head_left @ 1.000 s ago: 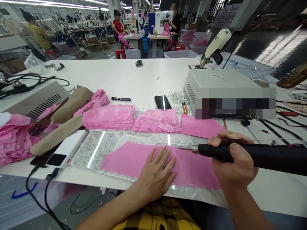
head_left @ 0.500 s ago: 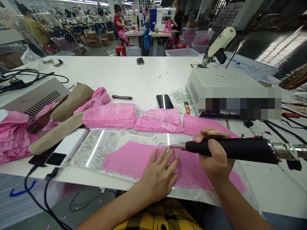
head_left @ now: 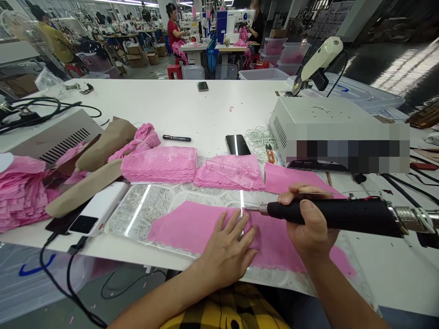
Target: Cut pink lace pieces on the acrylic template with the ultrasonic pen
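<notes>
My left hand (head_left: 228,250) lies flat with spread fingers on a pink fabric piece (head_left: 187,226), which rests on a clear, patterned sheet (head_left: 154,203). In my right hand (head_left: 310,230) is a thick black hand tool (head_left: 346,214) with a slim metal tip and a metal collar at its rear. The tip points left and ends close by my left fingertips, over the fabric's upper edge; whether it touches the cloth I cannot tell. Behind the sheet sit a pink lace stack (head_left: 159,164), a second lace stack (head_left: 229,172) and a plain pink piece (head_left: 290,179).
Beyond the lace are a marker (head_left: 176,138), a phone (head_left: 238,145), tangled white string (head_left: 257,138) and orange snips (head_left: 270,154). A grey box machine (head_left: 318,114) stands right. Brown paper templates (head_left: 85,187) and a white device (head_left: 101,205) lie left. Co-workers sit at machines behind.
The whole view has shifted slightly, with the table and its things a little farther right. Both hands and the black tool keep nearly the same place on the fabric.
</notes>
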Action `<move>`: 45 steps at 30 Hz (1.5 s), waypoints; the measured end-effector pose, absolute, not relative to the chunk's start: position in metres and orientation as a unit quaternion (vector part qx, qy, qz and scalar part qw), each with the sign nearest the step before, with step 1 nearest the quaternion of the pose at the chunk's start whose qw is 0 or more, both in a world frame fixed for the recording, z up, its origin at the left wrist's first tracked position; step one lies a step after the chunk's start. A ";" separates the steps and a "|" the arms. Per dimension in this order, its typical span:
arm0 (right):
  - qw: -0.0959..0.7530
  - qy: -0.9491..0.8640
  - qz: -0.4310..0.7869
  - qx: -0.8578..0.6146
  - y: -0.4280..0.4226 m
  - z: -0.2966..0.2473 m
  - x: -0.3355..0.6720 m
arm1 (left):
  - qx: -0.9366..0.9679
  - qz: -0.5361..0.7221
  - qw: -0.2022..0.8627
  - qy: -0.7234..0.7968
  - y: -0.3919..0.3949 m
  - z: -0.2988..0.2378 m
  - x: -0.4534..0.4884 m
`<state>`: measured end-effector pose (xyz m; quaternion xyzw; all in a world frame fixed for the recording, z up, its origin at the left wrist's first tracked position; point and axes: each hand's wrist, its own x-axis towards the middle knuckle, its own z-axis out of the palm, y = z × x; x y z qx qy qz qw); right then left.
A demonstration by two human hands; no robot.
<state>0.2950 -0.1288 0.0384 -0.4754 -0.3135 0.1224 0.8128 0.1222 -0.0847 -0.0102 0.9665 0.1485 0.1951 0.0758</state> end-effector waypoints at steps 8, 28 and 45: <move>0.815 -0.319 0.129 -0.466 -0.129 0.036 0.295 | 0.968 0.188 0.076 0.151 -0.086 -0.012 0.122; 0.867 -0.092 -0.100 -0.479 -0.206 0.051 0.375 | 0.983 0.173 0.061 0.019 -0.115 -0.002 0.184; 0.872 -0.105 -0.071 -0.473 -0.211 0.038 0.379 | 0.992 0.105 0.065 0.019 -0.128 -0.007 0.205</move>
